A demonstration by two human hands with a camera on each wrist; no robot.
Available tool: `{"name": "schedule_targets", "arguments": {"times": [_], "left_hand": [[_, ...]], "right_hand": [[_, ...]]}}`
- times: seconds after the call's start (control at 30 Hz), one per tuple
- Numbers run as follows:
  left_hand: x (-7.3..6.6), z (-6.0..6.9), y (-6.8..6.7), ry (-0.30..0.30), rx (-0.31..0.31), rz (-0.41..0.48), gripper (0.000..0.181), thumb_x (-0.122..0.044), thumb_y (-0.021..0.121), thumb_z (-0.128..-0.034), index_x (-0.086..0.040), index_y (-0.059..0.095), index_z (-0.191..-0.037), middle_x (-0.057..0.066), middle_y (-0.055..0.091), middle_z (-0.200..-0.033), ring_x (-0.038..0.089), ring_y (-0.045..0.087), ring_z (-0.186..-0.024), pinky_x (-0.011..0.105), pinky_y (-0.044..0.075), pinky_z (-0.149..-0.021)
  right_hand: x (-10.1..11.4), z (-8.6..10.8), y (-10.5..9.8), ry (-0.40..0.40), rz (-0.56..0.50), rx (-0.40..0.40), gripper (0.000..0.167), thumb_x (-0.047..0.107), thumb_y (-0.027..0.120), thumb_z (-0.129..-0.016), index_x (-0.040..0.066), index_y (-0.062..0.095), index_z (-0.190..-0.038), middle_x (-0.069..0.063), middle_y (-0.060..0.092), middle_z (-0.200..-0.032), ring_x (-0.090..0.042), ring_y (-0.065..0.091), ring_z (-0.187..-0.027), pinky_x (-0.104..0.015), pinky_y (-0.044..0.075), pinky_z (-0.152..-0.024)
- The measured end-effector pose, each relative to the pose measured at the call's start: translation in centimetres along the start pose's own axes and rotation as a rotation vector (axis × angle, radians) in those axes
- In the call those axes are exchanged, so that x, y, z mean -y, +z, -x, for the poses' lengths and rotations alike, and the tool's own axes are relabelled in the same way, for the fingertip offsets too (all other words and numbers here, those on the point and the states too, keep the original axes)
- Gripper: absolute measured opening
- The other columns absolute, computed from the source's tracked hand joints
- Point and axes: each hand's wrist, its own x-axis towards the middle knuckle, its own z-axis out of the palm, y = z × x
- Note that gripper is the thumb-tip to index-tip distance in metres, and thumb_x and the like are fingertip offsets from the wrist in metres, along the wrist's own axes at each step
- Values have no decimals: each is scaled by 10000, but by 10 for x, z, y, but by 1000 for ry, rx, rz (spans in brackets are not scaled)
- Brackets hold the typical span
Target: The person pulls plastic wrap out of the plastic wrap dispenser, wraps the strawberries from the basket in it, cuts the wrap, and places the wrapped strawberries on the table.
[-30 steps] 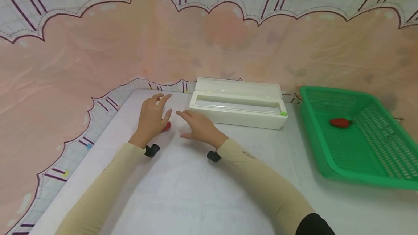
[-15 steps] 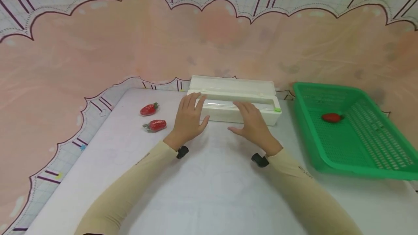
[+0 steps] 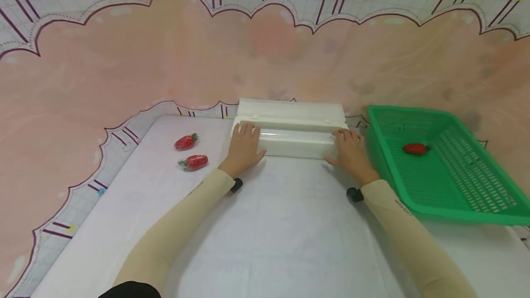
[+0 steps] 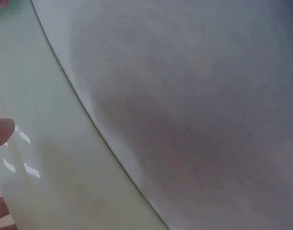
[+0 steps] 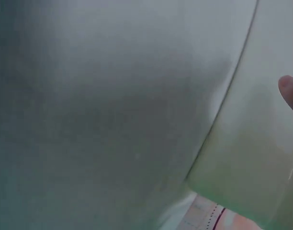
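Observation:
A white cling film dispenser (image 3: 296,146), its lid (image 3: 291,109) raised, stands at the back of the white table. My left hand (image 3: 243,148) lies at its left end, fingers reaching over the top and thumb out in front. At the right end is my right hand (image 3: 352,155), fingers bent over the top edge, thumb spread apart. The left thumb (image 4: 3,132) and right thumb (image 5: 290,91) appear by the glossy front wall in the wrist views. To the left lie a film-wrapped strawberry (image 3: 186,141) and another wrapped strawberry (image 3: 193,163).
A green plastic basket (image 3: 378,151) stands to the right, with a red strawberry (image 3: 416,149) lying in it. White cloth covers the table (image 3: 290,233). A patterned peach curtain (image 3: 186,59) hangs behind.
Both hands have moved right, from the strawberries to the dispenser's two ends. The hands have spread apart, and both wrapped strawberries now show on the table.

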Motion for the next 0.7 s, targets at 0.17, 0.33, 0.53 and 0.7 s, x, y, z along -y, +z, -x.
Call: {"name": "schedule_targets", "arguments": {"times": [0.17, 0.33, 0.53, 0.7], "left_hand": [[3, -3, 0, 11, 95, 16, 631, -426, 621, -845, 12, 468, -1273, 186, 505, -1252, 330, 450, -1216, 520, 262, -1093], [8, -6, 2, 32, 137, 18, 646, -415, 603, -857, 2, 439, -1323, 175, 504, -1298, 318, 454, -1240, 534, 251, -1106], [18, -13, 5, 32, 158, 56, 622, -394, 606, -852, -30, 451, -1331, 145, 521, -1313, 284, 469, -1250, 529, 235, -1117], [23, -18, 4, 34, 193, 98, 613, -404, 595, -857, -46, 453, -1334, 140, 525, -1334, 280, 471, -1268, 541, 228, -1121]], "right_hand": [[-6, -4, 5, -46, 101, 39, 703, 397, 803, -686, -7, 507, -1179, -180, 494, -1221, -385, 410, -1185, -597, 260, -971], [-7, -5, 7, -101, 150, 3, 701, 400, 818, -666, -11, 516, -1146, -178, 527, -1183, -354, 487, -1141, -633, 272, -991], [-4, -10, 3, -88, 168, 55, 702, 422, 801, -688, -23, 524, -1154, -203, 539, -1202, -355, 522, -1131, -660, 264, -1020], [-1, -17, -1, -43, 162, 147, 729, 453, 779, -705, -32, 520, -1185, -224, 526, -1243, -363, 515, -1152, -691, 235, -1024]]}}
